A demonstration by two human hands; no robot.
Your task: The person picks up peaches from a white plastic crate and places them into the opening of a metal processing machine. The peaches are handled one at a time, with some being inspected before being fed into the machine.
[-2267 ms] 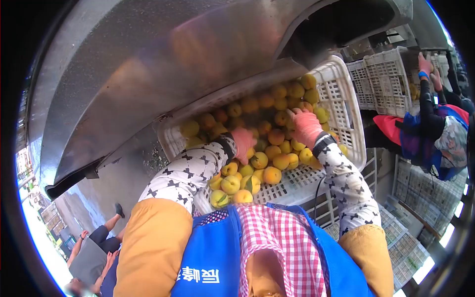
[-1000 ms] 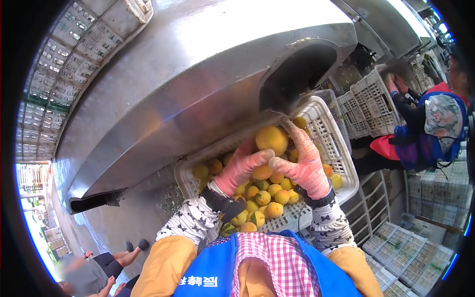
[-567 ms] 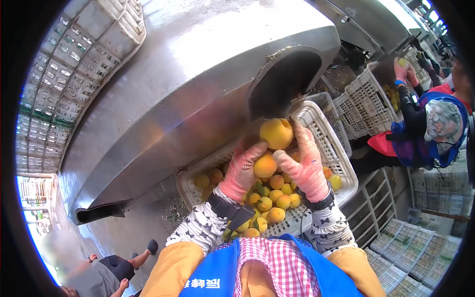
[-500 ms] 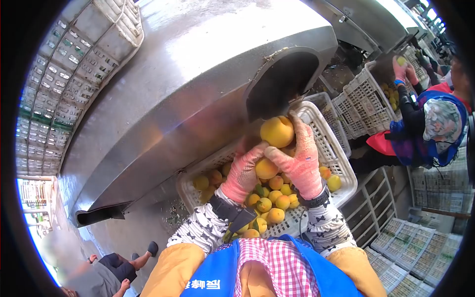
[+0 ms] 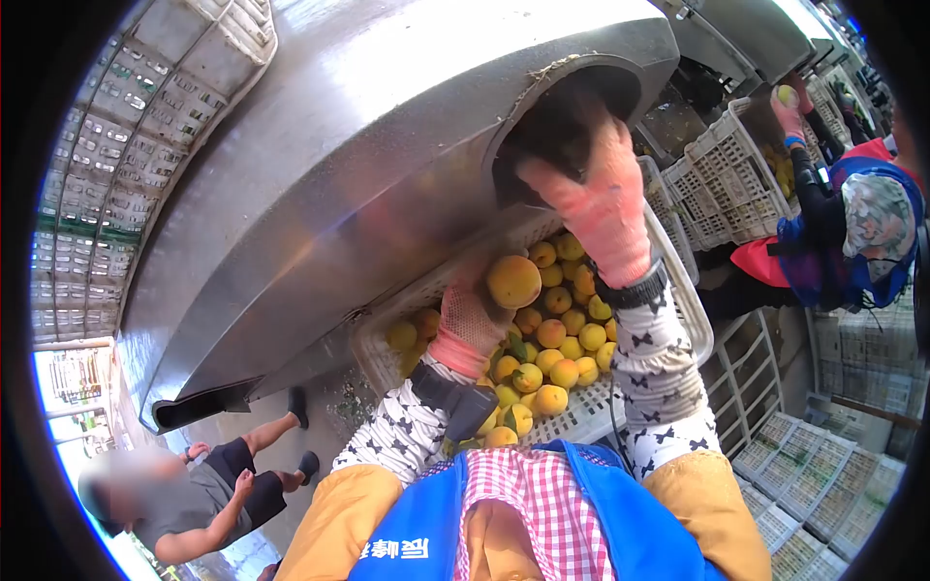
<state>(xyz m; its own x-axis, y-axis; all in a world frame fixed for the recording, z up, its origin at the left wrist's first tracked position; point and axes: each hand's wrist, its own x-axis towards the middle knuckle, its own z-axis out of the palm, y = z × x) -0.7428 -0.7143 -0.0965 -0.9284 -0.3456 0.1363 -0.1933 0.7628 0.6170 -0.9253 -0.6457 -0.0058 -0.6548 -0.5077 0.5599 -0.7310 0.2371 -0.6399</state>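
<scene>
My left hand (image 5: pixel 469 324), in a pink glove, is closed around a large yellow-orange peach (image 5: pixel 513 282) above the left part of a white crate (image 5: pixel 693 315). Many smaller yellow and orange fruits (image 5: pixel 551 334) lie in that crate. At the dark opening (image 5: pixel 554 121) of the metal machine, my right hand (image 5: pixel 608 189) reaches in with thumb and fingers spread. Its fingertips are blurred against the dark, and no fruit shows between them.
The curved metal machine (image 5: pixel 387 145) fills the upper middle. A co-worker (image 5: pixel 852 223) at the right holds a fruit beside another crate (image 5: pixel 727 179). Someone walks at the lower left (image 5: pixel 208 494). Stacked crates (image 5: pixel 823 474) stand at the lower right.
My right hand has left the large peach and moved up to the machine's opening. The peach stays with my left hand, slightly lower and further left. The person at lower left has come further into view.
</scene>
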